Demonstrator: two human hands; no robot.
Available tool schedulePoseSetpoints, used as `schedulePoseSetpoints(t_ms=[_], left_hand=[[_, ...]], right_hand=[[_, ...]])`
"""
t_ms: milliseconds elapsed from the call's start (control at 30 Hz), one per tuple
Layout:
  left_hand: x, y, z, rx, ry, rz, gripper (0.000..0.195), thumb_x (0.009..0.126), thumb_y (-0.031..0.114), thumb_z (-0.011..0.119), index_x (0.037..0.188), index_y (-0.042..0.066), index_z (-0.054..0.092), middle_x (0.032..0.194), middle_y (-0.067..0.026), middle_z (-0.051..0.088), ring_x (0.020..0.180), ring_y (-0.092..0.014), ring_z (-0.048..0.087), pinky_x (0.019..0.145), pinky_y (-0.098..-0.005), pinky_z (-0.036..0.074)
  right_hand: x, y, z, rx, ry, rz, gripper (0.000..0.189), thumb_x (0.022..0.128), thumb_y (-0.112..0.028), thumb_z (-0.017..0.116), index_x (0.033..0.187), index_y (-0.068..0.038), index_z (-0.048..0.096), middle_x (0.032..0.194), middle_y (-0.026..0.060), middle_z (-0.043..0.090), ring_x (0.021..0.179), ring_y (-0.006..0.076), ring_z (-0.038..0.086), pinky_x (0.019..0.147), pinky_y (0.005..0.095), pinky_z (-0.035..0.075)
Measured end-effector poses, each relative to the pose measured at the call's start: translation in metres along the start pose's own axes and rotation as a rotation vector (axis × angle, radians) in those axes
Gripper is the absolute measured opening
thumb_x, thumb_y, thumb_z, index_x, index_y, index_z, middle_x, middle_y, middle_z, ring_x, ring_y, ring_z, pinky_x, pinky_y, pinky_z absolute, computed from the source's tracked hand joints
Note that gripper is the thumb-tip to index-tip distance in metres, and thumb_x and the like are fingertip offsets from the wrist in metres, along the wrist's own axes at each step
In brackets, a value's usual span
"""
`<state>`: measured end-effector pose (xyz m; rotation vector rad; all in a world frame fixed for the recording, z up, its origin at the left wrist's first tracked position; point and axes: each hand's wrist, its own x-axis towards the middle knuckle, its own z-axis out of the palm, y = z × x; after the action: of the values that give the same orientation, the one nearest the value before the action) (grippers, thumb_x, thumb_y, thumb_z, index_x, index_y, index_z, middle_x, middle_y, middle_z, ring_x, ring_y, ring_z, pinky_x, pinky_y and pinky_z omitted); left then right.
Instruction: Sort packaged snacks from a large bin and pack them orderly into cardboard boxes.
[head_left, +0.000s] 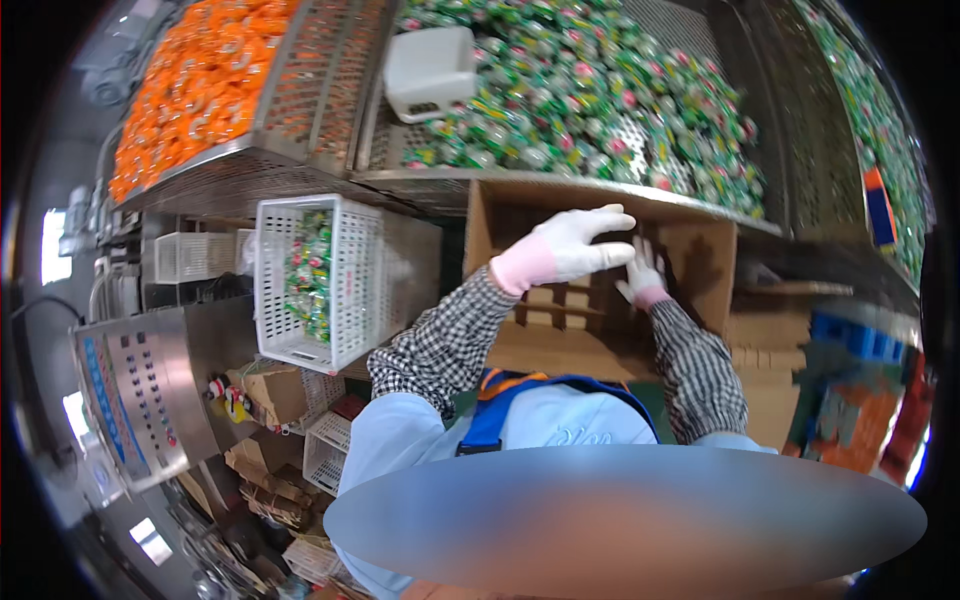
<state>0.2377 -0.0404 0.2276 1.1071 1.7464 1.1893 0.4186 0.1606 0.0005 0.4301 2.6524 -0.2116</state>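
Both hands wear white gloves with pink cuffs. My left hand (574, 247) is over the open cardboard box (589, 356), fingers apart and pointing right, with nothing in it. Lower, inside the same box, my right hand (643, 274) has its fingers spread and also holds nothing. Cardboard dividers (559, 307) show at the bottom of the box; my forearms hide part of it. Just beyond the box, green-wrapped candies (540, 112) lie heaped in a perforated metal tray (559, 178). A white plastic scoop-like container (430, 71) rests on them at the left.
Left of the box stands a white plastic crate (356, 285) holding green-wrapped items. Orange-wrapped items (202, 90) fill another metal tray at upper left. A metal control cabinet (135, 397) is at far left. Cardboard pieces (765, 375) lie to the right, near a blue crate (855, 337).
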Motion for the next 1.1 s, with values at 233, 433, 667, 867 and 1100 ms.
schedulePoseSetpoints(t_ms=[233,433,667,867,1100], left_hand=[[0.044,-0.157,-0.194,0.421,0.787,-0.451,0.070,0.075,0.036,0.069,0.131,0.002,0.043,0.120,-0.0250,0.056,0.114,-0.037,0.053,0.099,-0.0439,0.039],[0.086,-0.271,-0.269,1.109,0.626,-0.576,0.090,0.073,0.042,0.070,0.144,0.009,0.025,0.146,-0.0138,0.034,0.137,-0.032,0.027,0.109,-0.0570,0.018],[0.118,-0.220,-0.299,1.057,0.217,-0.337,0.023,0.078,0.015,0.062,0.098,0.003,0.066,0.094,-0.0173,0.067,0.093,-0.028,0.065,0.084,-0.0375,0.050],[0.151,-0.077,-0.223,0.038,0.486,0.068,0.018,0.080,0.010,0.068,0.093,-0.002,0.061,0.084,-0.0080,0.066,0.076,-0.012,0.061,0.067,-0.0264,0.049],[0.216,0.002,-0.053,-0.034,0.277,0.133,0.030,0.087,0.018,0.065,0.103,-0.005,0.054,0.088,-0.0098,0.064,0.081,-0.016,0.059,0.075,-0.0288,0.049]], right_hand=[[-0.035,-0.016,-0.078,0.496,0.162,-0.012,0.058,0.083,-0.034,0.061,0.127,0.001,0.049,0.135,0.0259,0.044,0.123,0.0359,0.046,0.102,0.0371,0.039],[-0.114,-0.039,-0.125,1.195,0.258,0.156,0.035,0.090,-0.011,0.054,0.119,0.007,0.053,0.108,0.0143,0.063,0.100,0.0202,0.061,0.089,0.0291,0.047],[-0.162,-0.032,-0.166,1.357,0.510,0.472,0.034,0.094,-0.013,0.049,0.122,0.005,0.052,0.112,0.0145,0.061,0.097,0.0218,0.064,0.084,0.0301,0.050],[-0.065,-0.014,-0.234,1.287,0.549,0.196,0.047,0.088,-0.011,0.060,0.129,0.005,0.046,0.124,0.0160,0.057,0.115,0.0195,0.054,0.095,0.0282,0.043],[0.102,0.059,-0.270,0.958,1.090,0.176,0.032,0.079,-0.029,0.067,0.095,-0.002,0.060,0.085,0.0163,0.066,0.080,0.0258,0.066,0.073,0.0354,0.051]])
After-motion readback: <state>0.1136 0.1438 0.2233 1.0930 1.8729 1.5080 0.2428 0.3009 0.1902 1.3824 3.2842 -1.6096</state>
